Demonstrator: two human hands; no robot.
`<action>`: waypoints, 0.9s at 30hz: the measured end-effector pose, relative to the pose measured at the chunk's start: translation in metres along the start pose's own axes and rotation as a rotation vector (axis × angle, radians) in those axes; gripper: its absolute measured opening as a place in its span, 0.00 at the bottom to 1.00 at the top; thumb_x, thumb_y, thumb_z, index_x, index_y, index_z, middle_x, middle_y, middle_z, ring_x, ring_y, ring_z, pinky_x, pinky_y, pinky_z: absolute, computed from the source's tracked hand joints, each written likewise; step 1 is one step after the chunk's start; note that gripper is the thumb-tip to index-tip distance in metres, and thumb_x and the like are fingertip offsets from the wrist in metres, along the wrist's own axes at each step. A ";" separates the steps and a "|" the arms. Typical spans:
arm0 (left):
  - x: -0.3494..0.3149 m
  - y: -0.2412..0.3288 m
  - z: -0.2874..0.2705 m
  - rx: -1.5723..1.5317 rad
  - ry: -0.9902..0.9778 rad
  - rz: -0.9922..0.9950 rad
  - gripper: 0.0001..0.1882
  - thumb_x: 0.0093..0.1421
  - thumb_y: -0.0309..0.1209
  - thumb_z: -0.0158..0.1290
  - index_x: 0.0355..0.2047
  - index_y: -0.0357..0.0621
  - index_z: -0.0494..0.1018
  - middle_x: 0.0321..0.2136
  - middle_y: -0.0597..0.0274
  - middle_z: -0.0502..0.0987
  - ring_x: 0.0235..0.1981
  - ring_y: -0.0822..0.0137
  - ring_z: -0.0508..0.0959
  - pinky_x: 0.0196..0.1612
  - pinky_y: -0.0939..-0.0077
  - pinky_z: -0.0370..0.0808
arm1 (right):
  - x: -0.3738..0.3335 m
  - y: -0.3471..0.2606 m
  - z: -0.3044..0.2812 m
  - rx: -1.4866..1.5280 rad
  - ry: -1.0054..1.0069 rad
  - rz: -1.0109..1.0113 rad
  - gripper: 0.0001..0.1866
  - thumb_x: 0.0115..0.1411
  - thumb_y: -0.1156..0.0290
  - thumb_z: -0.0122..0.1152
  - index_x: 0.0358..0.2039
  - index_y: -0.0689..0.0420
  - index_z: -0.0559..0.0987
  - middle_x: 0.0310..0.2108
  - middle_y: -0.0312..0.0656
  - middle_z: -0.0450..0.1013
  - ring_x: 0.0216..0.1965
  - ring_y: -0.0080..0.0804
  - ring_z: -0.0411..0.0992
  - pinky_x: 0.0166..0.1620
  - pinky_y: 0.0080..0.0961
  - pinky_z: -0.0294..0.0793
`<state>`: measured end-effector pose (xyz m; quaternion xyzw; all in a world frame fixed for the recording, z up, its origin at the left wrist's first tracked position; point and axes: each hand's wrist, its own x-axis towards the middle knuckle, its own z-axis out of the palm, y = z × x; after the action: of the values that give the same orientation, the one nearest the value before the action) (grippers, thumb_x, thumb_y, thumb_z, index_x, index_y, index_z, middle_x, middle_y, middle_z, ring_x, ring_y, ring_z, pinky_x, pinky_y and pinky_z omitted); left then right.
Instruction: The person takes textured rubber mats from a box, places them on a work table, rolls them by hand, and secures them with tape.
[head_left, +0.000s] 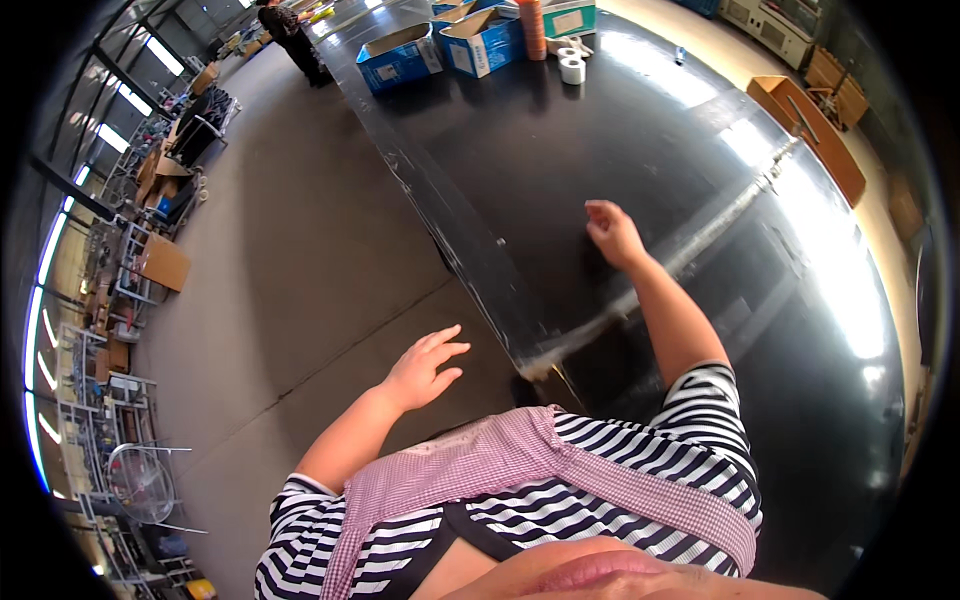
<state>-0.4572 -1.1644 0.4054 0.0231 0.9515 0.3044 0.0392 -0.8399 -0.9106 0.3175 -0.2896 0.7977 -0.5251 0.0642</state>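
Observation:
My left hand [424, 371] is held out over the floor, left of the table's near corner. Its fingers are spread and nothing is in them. Above the dark, glossy table [480, 150] is my right hand [615, 236], with loosely bent fingers and a gap between thumb and forefinger. I see nothing held there, and whether it touches the tabletop I cannot tell. Striped sleeves cover both upper arms.
Blue cartons [400, 62], a stack of orange-brown round pieces [532, 30] and white rolls [572, 68] stand at the table's far end. Cluttered racks [130, 300] line the left wall. Another person [287, 38] stands far left. A brown box [810, 135] lies beyond the right edge.

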 end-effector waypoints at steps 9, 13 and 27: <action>0.195 -0.044 0.043 0.177 -0.020 -0.004 0.39 0.62 0.52 0.57 0.70 0.59 0.60 0.75 0.50 0.44 0.76 0.45 0.41 0.73 0.40 0.35 | 0.346 0.044 -0.001 -0.732 0.215 0.222 0.22 0.64 0.65 0.51 0.59 0.50 0.74 0.57 0.49 0.72 0.59 0.48 0.71 0.61 0.42 0.71; 0.199 -0.048 0.047 0.182 0.069 0.016 0.40 0.59 0.55 0.58 0.69 0.61 0.62 0.75 0.50 0.48 0.75 0.45 0.46 0.73 0.40 0.38 | 0.423 0.051 -0.005 -0.807 0.198 0.377 0.27 0.67 0.66 0.43 0.67 0.44 0.65 0.64 0.52 0.66 0.62 0.53 0.68 0.63 0.47 0.69; 0.204 -0.056 0.041 0.160 0.039 0.025 0.38 0.61 0.56 0.54 0.69 0.60 0.63 0.73 0.48 0.52 0.74 0.45 0.48 0.72 0.38 0.40 | 0.428 0.120 -0.006 0.475 0.277 0.288 0.25 0.63 0.62 0.63 0.56 0.59 0.69 0.51 0.49 0.74 0.53 0.45 0.76 0.51 0.41 0.78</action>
<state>-0.6579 -1.1721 0.3274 0.0323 0.9729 0.2285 0.0148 -1.2424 -1.0987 0.3014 -0.0760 0.6867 -0.7167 0.0944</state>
